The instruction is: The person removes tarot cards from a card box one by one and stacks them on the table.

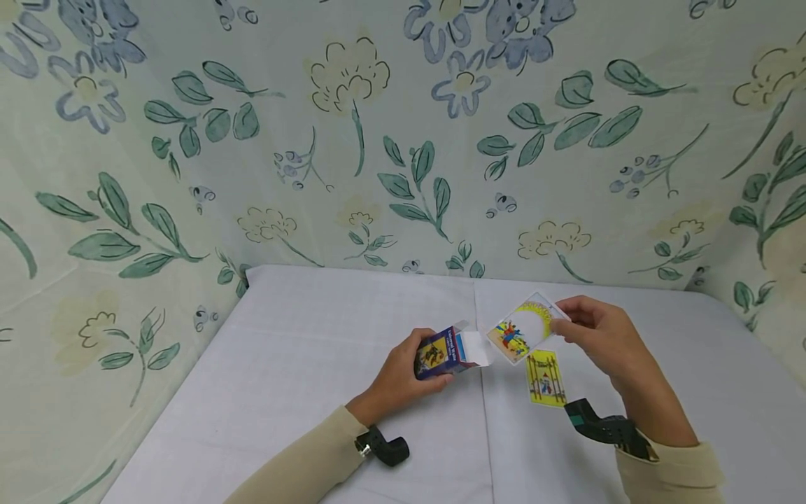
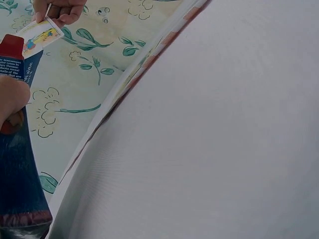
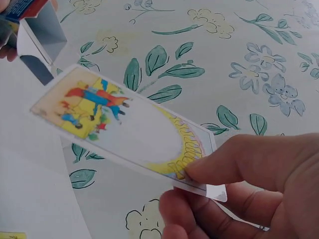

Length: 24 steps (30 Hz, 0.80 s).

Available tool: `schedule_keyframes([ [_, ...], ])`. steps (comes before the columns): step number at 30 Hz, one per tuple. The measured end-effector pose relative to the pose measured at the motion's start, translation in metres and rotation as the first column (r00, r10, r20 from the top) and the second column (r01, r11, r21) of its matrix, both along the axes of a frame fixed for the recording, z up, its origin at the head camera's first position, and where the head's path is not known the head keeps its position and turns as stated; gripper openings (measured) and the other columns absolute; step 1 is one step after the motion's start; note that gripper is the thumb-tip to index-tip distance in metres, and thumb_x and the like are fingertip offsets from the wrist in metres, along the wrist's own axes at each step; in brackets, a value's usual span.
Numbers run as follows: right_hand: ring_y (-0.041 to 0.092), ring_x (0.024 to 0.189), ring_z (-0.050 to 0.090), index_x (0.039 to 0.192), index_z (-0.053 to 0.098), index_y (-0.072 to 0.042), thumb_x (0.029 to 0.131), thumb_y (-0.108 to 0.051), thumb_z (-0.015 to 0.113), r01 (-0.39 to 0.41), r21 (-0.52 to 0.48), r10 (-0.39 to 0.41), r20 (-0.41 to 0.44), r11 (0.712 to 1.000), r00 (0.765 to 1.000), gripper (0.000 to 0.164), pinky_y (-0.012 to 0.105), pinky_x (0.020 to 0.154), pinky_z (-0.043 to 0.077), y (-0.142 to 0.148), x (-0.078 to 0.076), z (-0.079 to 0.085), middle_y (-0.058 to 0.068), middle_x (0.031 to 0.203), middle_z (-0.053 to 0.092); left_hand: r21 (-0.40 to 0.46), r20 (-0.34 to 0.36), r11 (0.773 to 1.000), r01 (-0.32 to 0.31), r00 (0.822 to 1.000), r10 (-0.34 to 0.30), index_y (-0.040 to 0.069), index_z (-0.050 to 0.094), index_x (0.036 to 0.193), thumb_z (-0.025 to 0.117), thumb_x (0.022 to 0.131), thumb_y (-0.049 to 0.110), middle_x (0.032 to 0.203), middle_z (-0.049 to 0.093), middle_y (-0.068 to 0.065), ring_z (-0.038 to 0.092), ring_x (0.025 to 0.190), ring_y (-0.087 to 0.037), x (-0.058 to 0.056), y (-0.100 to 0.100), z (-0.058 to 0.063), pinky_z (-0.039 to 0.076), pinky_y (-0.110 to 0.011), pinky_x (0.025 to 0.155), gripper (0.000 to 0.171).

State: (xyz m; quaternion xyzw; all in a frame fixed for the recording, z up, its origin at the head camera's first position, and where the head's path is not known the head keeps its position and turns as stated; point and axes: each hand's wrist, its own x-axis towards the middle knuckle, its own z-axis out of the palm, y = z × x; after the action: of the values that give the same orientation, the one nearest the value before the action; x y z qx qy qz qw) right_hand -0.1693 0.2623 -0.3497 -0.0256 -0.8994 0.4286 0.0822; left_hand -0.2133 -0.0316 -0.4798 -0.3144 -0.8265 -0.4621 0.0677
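My left hand grips a dark blue card box with a picture on its front, fingers and thumb around its sides. The box is tilted, and its open end with white flaps points right. My right hand pinches an illustrated tarot-style card by one end, between thumb and fingers. In the right wrist view, the pinched card shows small figures and a yellow arc of cups. Just below it, a yellow card lies face up on the table.
A white cloth with a fold line covers the table. Behind it and at the sides hangs a floral curtain, close to the table's back edge. Black wrist-worn devices sit at the left wrist and right wrist.
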Motion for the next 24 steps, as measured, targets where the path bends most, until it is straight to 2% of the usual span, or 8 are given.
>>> schedule_keyframes([
  [4,0.029,0.089,0.059,0.122,0.058,-0.003,0.095,-0.023,0.058,0.019,-0.014,-0.019,0.008,1.000,1.000,0.034,0.044,0.087,0.049,-0.0003,-0.0007,-0.0012,0.016,0.110,0.064,0.004,-0.005,1.000,0.003,1.000,-0.003,0.016,0.040,0.134,0.073,0.082,0.045,0.118,0.056,0.001,0.053,0.099,-0.009,0.0000,0.0002,-0.0002,0.048,-0.025,0.084,0.068],
  [7,0.028,0.087,0.060,0.123,0.057,-0.002,0.095,-0.022,0.058,0.023,-0.020,-0.023,0.001,1.000,1.000,0.035,0.046,0.087,0.050,-0.0008,-0.0013,-0.0016,0.016,0.109,0.063,0.006,-0.011,1.000,0.004,1.000,-0.004,0.016,0.040,0.134,0.073,0.082,0.045,0.118,0.056,0.001,0.053,0.099,-0.009,-0.0005,0.0002,-0.0005,0.048,-0.025,0.084,0.067],
  [15,0.034,0.094,0.062,0.125,0.054,0.000,0.092,-0.014,0.057,0.034,-0.036,-0.034,0.021,0.999,0.999,0.036,0.041,0.083,0.053,0.0008,-0.0040,-0.0032,0.021,0.121,0.056,0.008,-0.025,1.000,0.009,1.000,-0.009,0.016,0.040,0.133,0.073,0.082,0.045,0.117,0.056,0.001,0.053,0.099,-0.009,-0.0010,-0.0001,-0.0007,0.048,-0.025,0.083,0.067],
  [24,0.035,0.092,0.059,0.126,0.052,0.002,0.089,-0.008,0.056,0.024,-0.014,-0.024,0.011,1.000,1.000,0.039,0.030,0.074,0.055,0.0059,-0.0073,-0.0083,0.020,0.112,0.055,0.009,-0.031,1.000,0.009,0.999,-0.009,0.015,0.040,0.134,0.073,0.082,0.045,0.118,0.056,0.000,0.053,0.099,-0.009,-0.0011,-0.0007,-0.0012,0.049,-0.025,0.083,0.068],
])
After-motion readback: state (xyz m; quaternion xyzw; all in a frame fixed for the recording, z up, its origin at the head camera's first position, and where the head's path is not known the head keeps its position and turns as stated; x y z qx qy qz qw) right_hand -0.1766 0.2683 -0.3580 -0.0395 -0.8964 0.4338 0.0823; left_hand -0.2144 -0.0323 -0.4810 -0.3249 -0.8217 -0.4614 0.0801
